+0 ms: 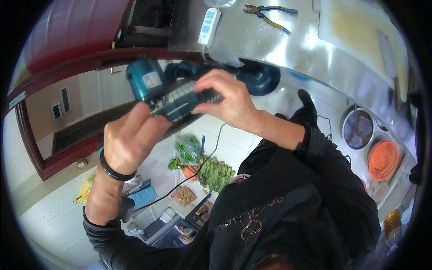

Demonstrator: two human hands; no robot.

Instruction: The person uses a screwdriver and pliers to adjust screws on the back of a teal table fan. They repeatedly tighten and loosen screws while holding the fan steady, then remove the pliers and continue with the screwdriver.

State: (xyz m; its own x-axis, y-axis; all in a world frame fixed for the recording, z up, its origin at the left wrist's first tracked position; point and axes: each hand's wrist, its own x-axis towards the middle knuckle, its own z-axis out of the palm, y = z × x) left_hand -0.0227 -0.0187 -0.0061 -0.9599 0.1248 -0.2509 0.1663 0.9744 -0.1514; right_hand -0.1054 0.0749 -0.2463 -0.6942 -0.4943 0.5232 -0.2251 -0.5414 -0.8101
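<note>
Nearest to my camera is the wearer's black top (288, 193), with both sleeves reaching away from me. I see the left hand (128, 137), a black bracelet (112, 170) round its wrist, with its fingers curled closed over one end of a fan's dark teal rim (182, 111). The right hand (231, 96) has thumb and index finger partly parted, pinching the same rim further along. So the fan sits between both hands, its white wire guard (176, 96) tilted and blurred. I make out its teal motor housing (145, 81) just beyond the left hand, and a dark round base (262, 77) past the right one.

Ahead of them I have a metal surface (245, 42) carrying a white power strip (209, 26), pliers (273, 7) with splayed handles and, to the right, a pale cutting board (353, 24) with a knife (388, 54).

Farther down I pick out white floor tiles (240, 130), a black cable (176, 187), leafy greens (216, 173) beside a clear bag of greens (187, 148), and a bag of round brown items (184, 195). Over on the right, an orange basket (382, 160) stands near a pot (344, 130) with dark contents.
</note>
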